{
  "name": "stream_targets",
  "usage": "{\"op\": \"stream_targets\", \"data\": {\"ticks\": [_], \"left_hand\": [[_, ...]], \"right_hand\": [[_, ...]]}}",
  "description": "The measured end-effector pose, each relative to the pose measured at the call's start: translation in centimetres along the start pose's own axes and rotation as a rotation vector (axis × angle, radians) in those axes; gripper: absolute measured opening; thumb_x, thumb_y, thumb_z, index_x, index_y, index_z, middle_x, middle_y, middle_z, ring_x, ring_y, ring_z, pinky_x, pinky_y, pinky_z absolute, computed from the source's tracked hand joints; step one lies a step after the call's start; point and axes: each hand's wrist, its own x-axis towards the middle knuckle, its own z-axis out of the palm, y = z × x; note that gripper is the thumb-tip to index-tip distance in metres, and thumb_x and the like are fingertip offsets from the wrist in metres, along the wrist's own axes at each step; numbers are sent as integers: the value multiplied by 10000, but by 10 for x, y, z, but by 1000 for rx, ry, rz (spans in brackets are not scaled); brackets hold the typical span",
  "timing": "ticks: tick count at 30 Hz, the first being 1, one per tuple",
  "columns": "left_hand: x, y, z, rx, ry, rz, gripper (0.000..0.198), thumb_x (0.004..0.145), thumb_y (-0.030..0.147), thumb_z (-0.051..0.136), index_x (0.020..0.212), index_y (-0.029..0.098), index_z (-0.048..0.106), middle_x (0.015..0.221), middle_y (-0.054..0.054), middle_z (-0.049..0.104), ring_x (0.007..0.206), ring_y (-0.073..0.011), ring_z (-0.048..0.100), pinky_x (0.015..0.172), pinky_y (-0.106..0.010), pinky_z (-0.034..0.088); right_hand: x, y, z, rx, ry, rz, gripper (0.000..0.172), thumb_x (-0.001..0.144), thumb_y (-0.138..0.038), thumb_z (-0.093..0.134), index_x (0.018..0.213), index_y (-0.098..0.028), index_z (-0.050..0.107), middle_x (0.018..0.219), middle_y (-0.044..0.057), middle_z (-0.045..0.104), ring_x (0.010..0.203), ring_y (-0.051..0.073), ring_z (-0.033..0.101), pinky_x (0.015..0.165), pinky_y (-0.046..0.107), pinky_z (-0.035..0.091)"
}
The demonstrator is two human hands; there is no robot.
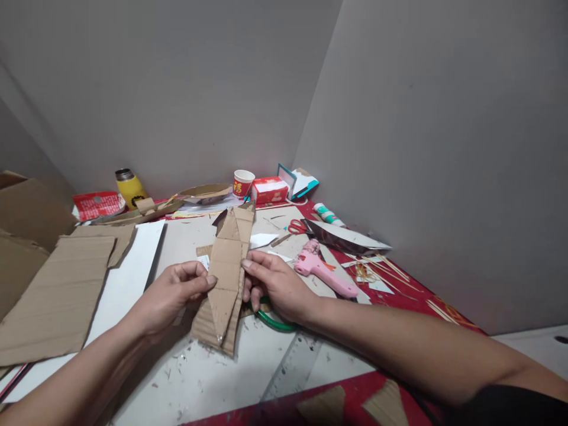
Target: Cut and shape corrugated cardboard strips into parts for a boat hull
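Observation:
A long folded cardboard piece [227, 273] with pointed ends is held up over the white work surface [186, 367]. My left hand [171, 296] pinches its left edge with thumb and fingers closed. On its right edge, my right hand [275, 287] grips with the thumb on top and fingers curled behind. Under my right hand lies a green ring-shaped thing [271, 319], partly hidden.
A pink glue gun [323, 269], red scissors [296, 226] and wooden skewers [390, 269] lie to the right. Flat cardboard sheets [57, 290] sit at the left. A yellow bottle [129, 188], paper cup [243, 182] and red box [270, 190] line the back wall.

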Motion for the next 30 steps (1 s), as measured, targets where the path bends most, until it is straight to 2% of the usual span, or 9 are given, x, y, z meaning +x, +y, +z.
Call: {"op": "stream_targets", "data": {"ticks": [3, 9, 15, 19, 22, 24, 26, 28, 30], "left_hand": [[1, -2, 0, -10, -39, 11, 356, 633, 430, 799, 621, 167, 559, 539, 56, 445, 517, -82, 315, 507, -206, 235], [0, -4, 0, 0, -42, 34, 355, 647, 430, 797, 621, 178, 548, 549, 36, 497, 498, -90, 375, 511, -223, 288], [-2, -2, 1, 17, -101, 78, 352, 688, 419, 778, 611, 176, 535, 537, 46, 490, 494, -82, 384, 501, -212, 294], [-2, -4, 3, 9, -125, 57, 374, 662, 428, 798, 608, 173, 529, 532, 52, 492, 488, -76, 390, 492, -206, 302], [-3, -5, 7, -24, -99, 69, 402, 635, 433, 819, 611, 171, 515, 535, 53, 510, 484, -68, 396, 482, -193, 307], [-5, -3, 12, -86, -29, 92, 395, 619, 429, 830, 679, 184, 526, 539, 66, 527, 469, -64, 402, 461, -179, 299], [-8, 0, 17, -147, 33, 114, 410, 613, 434, 833, 826, 209, 564, 558, 71, 568, 474, -78, 453, 449, -173, 310], [-10, 3, 21, -179, 58, 125, 482, 612, 452, 830, 960, 219, 592, 625, 43, 636, 538, -111, 545, 465, -180, 355], [-12, 3, 23, -190, 44, 134, 500, 625, 457, 823, 1007, 203, 625, 747, -8, 697, 645, -152, 621, 521, -204, 423]], "right_hand": [[0, 0, 0, 8, -13, -6, 307, 748, -439, 684, 758, -165, 546, 538, -49, 575, 434, 87, 583, 314, 131, 458], [-2, 2, -1, -15, -23, -13, 322, 766, -461, 678, 768, -171, 537, 540, -53, 560, 428, 85, 572, 315, 135, 465], [-2, 4, -1, -37, -3, -45, 396, 798, -536, 648, 719, -166, 530, 546, -57, 537, 390, 66, 528, 314, 139, 464], [-1, 4, -1, -118, 2, -58, 406, 803, -546, 643, 737, -156, 549, 556, -50, 565, 337, 53, 507, 293, 127, 408], [-2, 2, -1, -168, 1, -76, 420, 790, -560, 647, 747, -153, 551, 571, -44, 582, 318, 49, 502, 287, 127, 377], [-5, 0, 0, -185, -12, -92, 427, 792, -574, 635, 766, -155, 555, 589, -41, 587, 326, 49, 504, 297, 133, 378], [-8, -1, 3, -207, -43, -112, 427, 796, -577, 629, 794, -155, 565, 613, -39, 588, 344, 48, 507, 318, 138, 393], [-12, -1, 5, -235, -86, -117, 425, 807, -577, 619, 821, -155, 572, 619, -39, 582, 356, 47, 504, 339, 144, 407], [-16, 2, 7, -246, -128, -95, 424, 818, -578, 606, 833, -156, 571, 590, -48, 563, 358, 49, 495, 351, 148, 407]]}}
